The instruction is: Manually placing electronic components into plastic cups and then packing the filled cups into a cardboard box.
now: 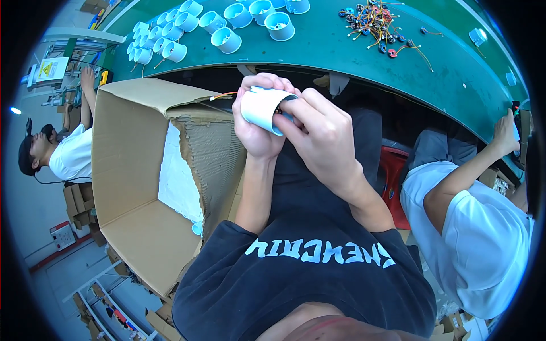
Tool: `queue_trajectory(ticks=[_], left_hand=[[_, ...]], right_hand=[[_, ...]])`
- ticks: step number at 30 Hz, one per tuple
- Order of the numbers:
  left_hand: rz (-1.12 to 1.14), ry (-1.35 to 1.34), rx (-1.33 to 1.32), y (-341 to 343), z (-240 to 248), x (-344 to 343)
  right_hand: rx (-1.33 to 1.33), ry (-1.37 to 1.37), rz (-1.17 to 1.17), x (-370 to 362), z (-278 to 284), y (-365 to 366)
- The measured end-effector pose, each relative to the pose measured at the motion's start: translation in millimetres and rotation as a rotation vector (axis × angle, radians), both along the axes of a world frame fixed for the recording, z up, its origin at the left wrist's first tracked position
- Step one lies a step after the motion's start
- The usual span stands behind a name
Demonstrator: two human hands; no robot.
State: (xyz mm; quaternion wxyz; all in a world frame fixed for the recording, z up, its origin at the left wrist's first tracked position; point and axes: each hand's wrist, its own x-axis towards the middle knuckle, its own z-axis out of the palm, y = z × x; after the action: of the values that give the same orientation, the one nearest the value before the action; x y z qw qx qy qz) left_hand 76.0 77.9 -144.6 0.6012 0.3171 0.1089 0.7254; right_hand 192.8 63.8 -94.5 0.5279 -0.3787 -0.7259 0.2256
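Observation:
In front of my chest my left hand (259, 141) is wrapped round a white plastic cup (257, 111), tilted with its open end to the right. The thumb and fingers of my right hand (329, 136) reach into that opening, bent together. A small dark part shows between them at the rim, but most of what they hold is hidden inside. A thin orange wire (224, 95) with a pale connector sticks out to the left, beside my left hand.
Several white cups (226, 40) stand on the green workbench (318, 48), with a pile of small wired parts (378, 25) farther right. A large open cardboard box (128, 170) is at my left. A co-worker in a white shirt (478, 238) sits at my right, near a red stool (392, 182).

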Motion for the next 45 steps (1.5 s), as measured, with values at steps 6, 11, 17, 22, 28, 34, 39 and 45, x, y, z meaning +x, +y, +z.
queue_trajectory(ticks=[6,11,17,22,28,34,39,45], left_hand=[[0.127,0.127,0.067,2.2,1.4,2.9],[0.261,0.245,0.103,-1.1,9.4,11.8],[0.277,0.399,0.148,-0.6,16.0,8.2],[0.219,0.398,0.100,-3.3,18.9,3.9],[0.015,-0.112,0.004,-1.4,11.0,-0.5],[-0.071,-0.308,-0.102,-1.8,19.0,-3.4],[0.022,-0.001,-0.164,-10.6,25.9,3.5],[0.304,0.856,0.010,-8.8,27.0,-25.5]], right_hand=[[-0.025,0.139,0.053,1.0,-5.8,0.8],[-0.109,0.195,0.063,7.7,-9.0,-1.3],[-0.154,0.195,0.106,15.4,-7.4,-5.1],[0.093,0.111,0.070,12.3,-14.0,4.8],[0.149,0.030,0.005,0.9,0.7,2.8],[0.016,0.044,-0.003,9.4,7.5,-5.4],[-0.024,0.151,0.049,6.4,-0.5,1.4],[-0.161,0.286,0.198,14.9,-28.0,0.8]])
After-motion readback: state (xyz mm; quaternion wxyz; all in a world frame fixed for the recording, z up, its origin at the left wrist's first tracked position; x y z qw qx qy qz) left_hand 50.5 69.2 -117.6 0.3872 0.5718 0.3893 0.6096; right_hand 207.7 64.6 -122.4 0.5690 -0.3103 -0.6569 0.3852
